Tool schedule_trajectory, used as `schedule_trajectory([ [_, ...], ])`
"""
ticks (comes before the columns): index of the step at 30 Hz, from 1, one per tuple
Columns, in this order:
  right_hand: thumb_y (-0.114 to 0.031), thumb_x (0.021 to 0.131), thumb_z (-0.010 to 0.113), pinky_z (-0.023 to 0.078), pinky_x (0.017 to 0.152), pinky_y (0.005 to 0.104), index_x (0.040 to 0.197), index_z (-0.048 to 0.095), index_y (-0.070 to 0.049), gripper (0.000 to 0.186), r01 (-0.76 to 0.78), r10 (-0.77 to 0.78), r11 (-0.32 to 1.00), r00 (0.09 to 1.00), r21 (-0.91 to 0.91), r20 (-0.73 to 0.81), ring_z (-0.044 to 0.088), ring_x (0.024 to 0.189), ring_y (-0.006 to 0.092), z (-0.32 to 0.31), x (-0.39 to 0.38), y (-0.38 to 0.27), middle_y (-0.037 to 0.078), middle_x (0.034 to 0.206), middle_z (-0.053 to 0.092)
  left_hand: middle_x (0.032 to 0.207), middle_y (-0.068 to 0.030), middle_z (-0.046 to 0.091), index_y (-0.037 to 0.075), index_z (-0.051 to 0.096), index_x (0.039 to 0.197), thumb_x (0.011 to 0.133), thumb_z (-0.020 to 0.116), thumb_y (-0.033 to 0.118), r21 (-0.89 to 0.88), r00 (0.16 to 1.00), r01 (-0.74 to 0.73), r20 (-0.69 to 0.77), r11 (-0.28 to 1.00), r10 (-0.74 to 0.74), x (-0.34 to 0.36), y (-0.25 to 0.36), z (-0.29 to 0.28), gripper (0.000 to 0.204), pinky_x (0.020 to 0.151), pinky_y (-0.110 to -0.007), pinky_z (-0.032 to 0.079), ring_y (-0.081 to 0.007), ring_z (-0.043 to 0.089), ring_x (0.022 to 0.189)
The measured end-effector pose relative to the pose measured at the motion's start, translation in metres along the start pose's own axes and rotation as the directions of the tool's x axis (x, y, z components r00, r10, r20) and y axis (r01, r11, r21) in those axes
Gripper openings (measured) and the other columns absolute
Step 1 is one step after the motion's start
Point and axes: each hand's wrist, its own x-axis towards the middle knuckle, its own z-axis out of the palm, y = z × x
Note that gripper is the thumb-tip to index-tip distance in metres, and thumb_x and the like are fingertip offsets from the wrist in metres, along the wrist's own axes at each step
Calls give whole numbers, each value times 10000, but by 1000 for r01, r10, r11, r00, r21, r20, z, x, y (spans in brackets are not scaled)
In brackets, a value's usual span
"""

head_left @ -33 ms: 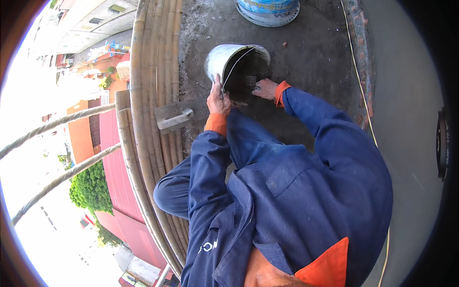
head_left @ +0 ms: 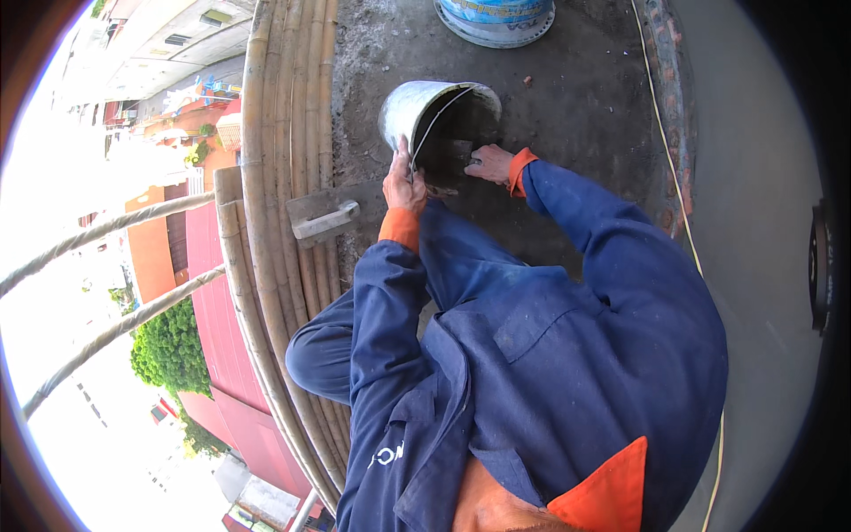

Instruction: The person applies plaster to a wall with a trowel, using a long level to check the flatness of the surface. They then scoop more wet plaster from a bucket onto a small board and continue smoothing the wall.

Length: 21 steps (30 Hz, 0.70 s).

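Note:
A whitish bucket (head_left: pixel 403 108) with a thin wire handle is tipped on its side, its dark mouth toward me and to the right. My left hand (head_left: pixel 404 188) grips its near rim, the fingers lying along the outer wall. At the mouth, my right hand (head_left: pixel 490 165) is closed on a small trowel (head_left: pixel 462 149); the flat grey blade points into the bucket and the handle is hidden in my fist. The inside of the bucket is too dark to make out. Left of my left wrist lies a plastering float (head_left: pixel 324 219) with a pale handle.
Bamboo poles (head_left: pixel 292 106) border the rough floor on the left, with rooftops beyond and below. A blue and white bucket (head_left: pixel 496 19) stands at the far end. On the right, a pale cord (head_left: pixel 665 133) runs along a smooth grey wall (head_left: pixel 745 177).
My right hand and the trowel have shifted very slightly to the left, toward the bucket. My left hand and the bucket look still.

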Motion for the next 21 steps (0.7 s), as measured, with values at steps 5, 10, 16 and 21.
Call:
schedule_trajectory([
  [5, -332, 833, 574, 470, 504, 443, 960, 622, 2, 360, -370, 317, 853, 927, 368, 200, 621, 586, 326, -46, -30, -85, 188, 685, 590, 1217, -219, 583, 173, 356, 1445, 773, 589, 18, 33, 1000, 16, 25, 999, -17, 3, -9, -15, 727, 924, -367, 460, -313, 581, 1116],
  [10, -236, 844, 583, 499, 692, 465, 899, 595, -63, 183, -55, -7, 974, 963, -218, -271, 626, 776, 360, -58, -44, -78, 170, 832, 622, 1084, -226, 648, 202, 371, 1440, 770, 606, 32, 69, 995, 89, 35, 994, -92, 13, -12, -33, 729, 894, -364, 465, -313, 633, 1021],
  [16, -241, 839, 619, 518, 720, 439, 984, 518, -87, 234, -92, -158, 767, 932, -635, -325, 605, 890, 311, -26, -48, -30, 120, 929, 585, 1043, -274, 635, 211, 358, 1439, 756, 611, 119, 130, 986, 159, 36, 979, -165, 28, 3, -25, 734, 902, -428, 456, -417, 605, 1022],
  [21, -258, 860, 612, 499, 717, 456, 964, 510, -75, 234, -180, -110, 843, 865, -507, -490, 614, 882, 315, -78, -70, -67, 126, 922, 602, 1093, -272, 625, 184, 339, 1449, 776, 619, 158, 198, 986, 165, -11, 966, -166, 21, 14, -19, 729, 910, -415, 462, -402, 607, 1045],
])
